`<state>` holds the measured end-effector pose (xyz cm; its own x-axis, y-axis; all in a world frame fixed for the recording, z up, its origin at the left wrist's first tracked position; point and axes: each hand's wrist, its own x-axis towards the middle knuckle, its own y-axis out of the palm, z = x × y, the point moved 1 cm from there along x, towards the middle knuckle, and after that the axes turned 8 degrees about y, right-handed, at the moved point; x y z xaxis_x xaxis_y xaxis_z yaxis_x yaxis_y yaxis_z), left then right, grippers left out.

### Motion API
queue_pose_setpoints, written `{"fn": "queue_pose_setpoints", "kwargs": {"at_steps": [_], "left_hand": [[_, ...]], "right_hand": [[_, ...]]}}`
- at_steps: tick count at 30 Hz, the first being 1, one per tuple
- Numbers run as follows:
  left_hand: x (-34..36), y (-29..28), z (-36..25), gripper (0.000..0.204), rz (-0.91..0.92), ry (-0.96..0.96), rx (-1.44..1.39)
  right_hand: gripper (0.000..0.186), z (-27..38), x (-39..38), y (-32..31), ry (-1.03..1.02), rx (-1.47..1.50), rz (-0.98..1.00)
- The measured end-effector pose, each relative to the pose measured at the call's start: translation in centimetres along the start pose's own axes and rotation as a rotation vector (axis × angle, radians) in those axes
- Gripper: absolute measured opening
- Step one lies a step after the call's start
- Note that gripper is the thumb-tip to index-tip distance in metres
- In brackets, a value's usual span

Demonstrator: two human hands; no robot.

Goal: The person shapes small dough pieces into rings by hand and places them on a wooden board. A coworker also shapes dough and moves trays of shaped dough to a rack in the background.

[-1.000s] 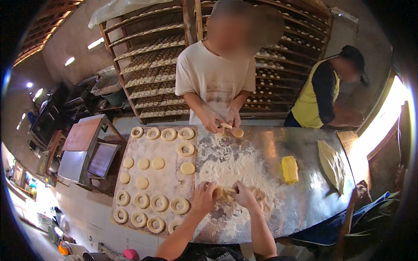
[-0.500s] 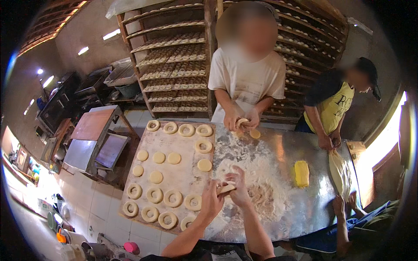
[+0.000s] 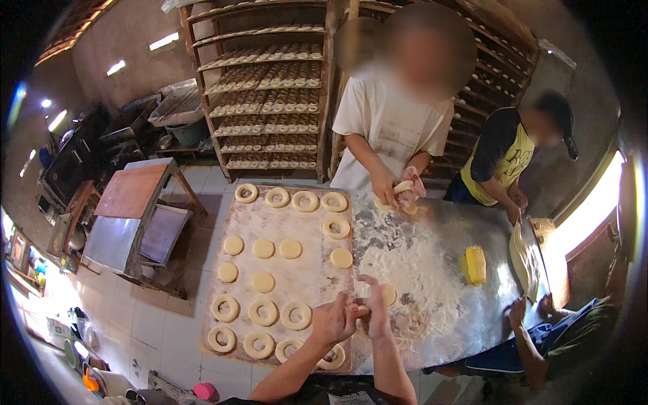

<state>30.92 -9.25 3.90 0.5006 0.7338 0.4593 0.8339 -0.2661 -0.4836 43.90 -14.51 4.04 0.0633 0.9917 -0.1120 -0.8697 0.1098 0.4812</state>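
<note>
My left hand [image 3: 335, 320] and my right hand [image 3: 375, 312] meet above the near edge of a wooden board. Pinched between their fingers is a small piece of pale dough [image 3: 362, 311], mostly hidden by the fingers. Just beyond my right hand a flat round of dough [image 3: 388, 294] shows on the floured metal table [image 3: 442, 233]. On the board [image 3: 246, 219] lie several dough rings [image 3: 263, 312] along the near and far sides. Several flat dough rounds [image 3: 262, 282] without holes sit around its middle and right edge.
Across the table a person in a white shirt [image 3: 395, 125] handles dough. A person in a yellow shirt [image 3: 499, 152] and another person's arms at the right are by a long dough sheet [image 3: 524, 260]. A yellow block [image 3: 475, 264] lies nearby. Racks [image 3: 266, 108] of dough trays stand behind.
The view has shifted, so the board sits farther right. My fingers have closed more tightly around the dough, which shows less. The person opposite has turned the dough in their hands.
</note>
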Motion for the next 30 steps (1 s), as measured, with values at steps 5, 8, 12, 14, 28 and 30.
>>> {"fn": "queue_pose_setpoints", "kwargs": {"at_steps": [5, 8, 12, 14, 28, 30], "left_hand": [[0.1, -1.7, 2.1, 0.024, 0.001, -0.203, -0.360], [0.7, -2.1, 3.1, 0.023, 0.047, -0.091, -0.218], [2.0, -2.5, 4.1, 0.017, 0.019, -0.180, -0.384], [2.5, -2.9, 4.1, 0.018, 0.012, -0.026, -0.235], [5.2, -1.7, 7.0, 0.028, 0.200, -0.168, -0.141], [5.3, -1.2, 7.2, 0.030, 0.288, -0.192, -0.125]], "right_hand": [[0.072, -1.6, 1.3, 1.5, 0.018, -0.334, -0.165], [0.067, -2.2, 1.9, 1.5, 0.083, -0.101, -0.163], [0.070, -3.1, 3.4, 1.1, -0.078, -0.367, -0.357], [0.075, -4.0, 4.7, 1.3, -0.104, -0.292, -0.274], [0.076, -2.7, 7.0, 0.6, -0.221, -0.097, -0.199], [0.074, -2.3, 7.1, 0.2, -0.171, -0.455, -0.216]]}}
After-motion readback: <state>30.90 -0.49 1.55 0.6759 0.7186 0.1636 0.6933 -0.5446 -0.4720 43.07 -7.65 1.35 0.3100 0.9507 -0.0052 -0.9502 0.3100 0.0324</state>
